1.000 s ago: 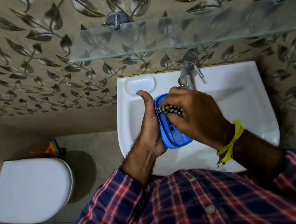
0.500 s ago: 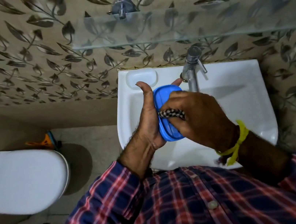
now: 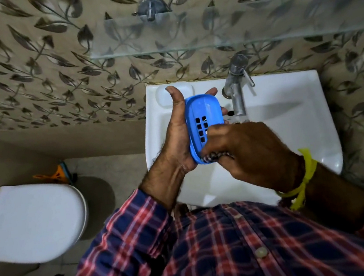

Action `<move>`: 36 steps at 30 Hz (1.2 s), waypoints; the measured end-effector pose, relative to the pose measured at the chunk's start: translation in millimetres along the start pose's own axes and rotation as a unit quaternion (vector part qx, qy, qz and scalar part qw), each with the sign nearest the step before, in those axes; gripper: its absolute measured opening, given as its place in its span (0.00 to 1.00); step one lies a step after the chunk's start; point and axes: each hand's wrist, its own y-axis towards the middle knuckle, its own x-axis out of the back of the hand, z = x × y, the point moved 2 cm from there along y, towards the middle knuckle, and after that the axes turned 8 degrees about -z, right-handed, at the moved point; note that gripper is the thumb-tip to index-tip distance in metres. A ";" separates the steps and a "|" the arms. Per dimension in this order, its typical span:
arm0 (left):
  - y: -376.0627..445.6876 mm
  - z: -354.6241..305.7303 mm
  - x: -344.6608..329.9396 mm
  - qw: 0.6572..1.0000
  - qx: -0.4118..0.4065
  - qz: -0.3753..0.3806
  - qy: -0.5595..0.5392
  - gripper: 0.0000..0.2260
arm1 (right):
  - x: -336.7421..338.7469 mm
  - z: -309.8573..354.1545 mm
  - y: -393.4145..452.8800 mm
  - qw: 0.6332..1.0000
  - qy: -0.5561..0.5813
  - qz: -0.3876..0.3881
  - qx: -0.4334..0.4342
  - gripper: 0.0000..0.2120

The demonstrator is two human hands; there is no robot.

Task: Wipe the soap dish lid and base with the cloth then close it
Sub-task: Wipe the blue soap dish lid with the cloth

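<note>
I am standing at a white sink, holding a blue soap dish base upright in my left hand, thumb up along its left edge and fingertips curling round its far rim. Compared with a moment ago, I am now showing more of the slotted face, and my right hand has slid from the middle down to the lower end. That hand is pinching a dark speckled cloth against the bottom rim. I judge this piece is nearly wiped, while the lid, which I cannot see, is yet to be fitted.

The dish is hanging over the sink's bowl, clear of its rim. A metal tap is standing just beside its right edge, so room there is tight. A glass shelf is overhead, and a toilet lid is well apart on my left.
</note>
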 end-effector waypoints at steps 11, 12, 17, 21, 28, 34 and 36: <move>-4.3 4.5 -1.2 1.000 0.011 -0.020 0.006 0.47 | -7.2 -11.1 -7.9 0.994 -0.100 -0.040 -0.017 0.13; -3.9 4.7 -2.4 1.000 0.016 -0.019 0.002 0.47 | -6.9 -12.7 -5.0 0.993 -0.088 -0.061 -0.045 0.12; -1.4 -1.6 2.6 1.000 0.004 -0.017 0.010 0.47 | -14.7 -3.1 -8.1 0.993 -0.074 -0.080 -0.045 0.12; -2.5 0.3 -3.0 1.000 0.011 -0.018 0.004 0.47 | -12.5 -8.9 5.5 0.977 -0.053 -0.139 -0.151 0.10; -0.5 0.5 -8.1 0.999 -0.007 -0.030 0.006 0.46 | -5.1 -11.1 10.6 0.964 -0.070 -0.186 -0.177 0.05; -3.5 -3.9 -7.5 0.999 -0.021 -0.029 0.003 0.44 | -8.7 -9.9 15.6 0.968 -0.059 -0.185 -0.158 0.05; -2.4 -0.6 -10.2 0.998 -0.029 -0.049 0.010 0.45 | -5.0 -14.8 18.9 0.956 -0.049 -0.215 -0.194 0.05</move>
